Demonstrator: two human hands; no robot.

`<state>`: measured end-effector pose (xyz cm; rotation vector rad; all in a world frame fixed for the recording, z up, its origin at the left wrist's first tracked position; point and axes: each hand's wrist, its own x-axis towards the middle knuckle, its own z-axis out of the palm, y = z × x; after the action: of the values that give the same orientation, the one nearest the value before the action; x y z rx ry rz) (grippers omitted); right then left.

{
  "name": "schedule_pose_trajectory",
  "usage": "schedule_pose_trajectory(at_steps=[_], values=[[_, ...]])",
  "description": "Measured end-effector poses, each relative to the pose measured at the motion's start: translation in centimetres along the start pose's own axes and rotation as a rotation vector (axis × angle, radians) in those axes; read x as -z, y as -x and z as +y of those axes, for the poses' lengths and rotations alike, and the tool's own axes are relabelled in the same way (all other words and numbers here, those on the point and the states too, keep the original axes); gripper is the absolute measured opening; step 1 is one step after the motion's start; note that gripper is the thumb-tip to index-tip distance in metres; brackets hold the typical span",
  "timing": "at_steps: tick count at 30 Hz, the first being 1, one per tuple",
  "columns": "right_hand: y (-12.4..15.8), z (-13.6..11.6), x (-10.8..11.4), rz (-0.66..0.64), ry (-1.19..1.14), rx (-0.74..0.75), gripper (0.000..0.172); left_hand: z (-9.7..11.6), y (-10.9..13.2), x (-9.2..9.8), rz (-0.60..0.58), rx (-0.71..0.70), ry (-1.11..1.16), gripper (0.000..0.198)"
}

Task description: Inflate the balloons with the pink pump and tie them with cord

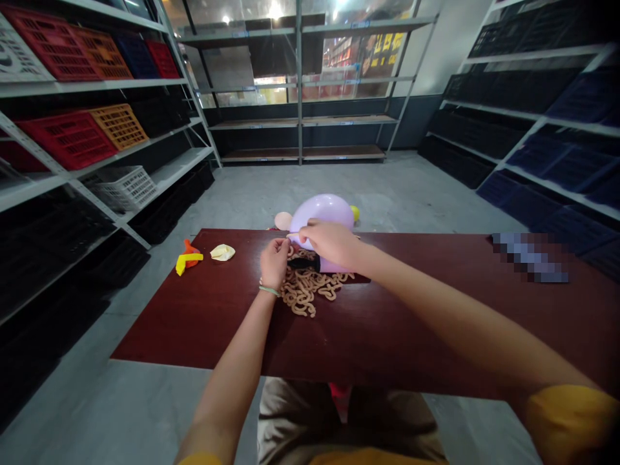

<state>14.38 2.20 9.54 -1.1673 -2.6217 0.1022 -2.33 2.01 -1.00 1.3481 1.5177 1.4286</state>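
An inflated lilac balloon (323,211) rests at the far edge of the dark red table (416,323). My right hand (329,242) is closed around the balloon's neck, fingers pinched. My left hand (274,261) is closed too, pinching the neck end from the left. Below the hands lies a pile of tan curly strips (310,289) and a black object (305,263), partly hidden by my right hand.
Flat balloons lie on the table's left: an orange and yellow one (188,257) and a pale yellow one (223,252). A peach balloon (283,221) and a yellow balloon (355,212) sit behind the lilac one. Metal shelves with crates (72,139) line both sides.
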Motion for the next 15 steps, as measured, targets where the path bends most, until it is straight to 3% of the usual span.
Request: schedule_pose_trajectory(at_steps=[5, 7, 12, 15], values=[[1.4, -0.3, -2.6, 0.072, 0.0, -0.025, 0.016, 0.0, -0.2, 0.0, -0.062, 0.159, 0.37, 0.031], [1.7, -0.4, -3.1, 0.076, -0.006, -0.052, 0.025, 0.4, 0.0, 0.0, -0.076, 0.184, 0.463, 0.032], [1.3, -0.9, -4.5, 0.079, 0.051, -0.149, 0.046, 0.7, 0.3, -0.2, -0.025, 0.148, 0.467, 0.029], [0.7, -1.4, -5.2, 0.096, 0.094, -0.183, 0.037, 0.3, 0.1, -0.2, -0.02, 0.125, 0.41, 0.028]])
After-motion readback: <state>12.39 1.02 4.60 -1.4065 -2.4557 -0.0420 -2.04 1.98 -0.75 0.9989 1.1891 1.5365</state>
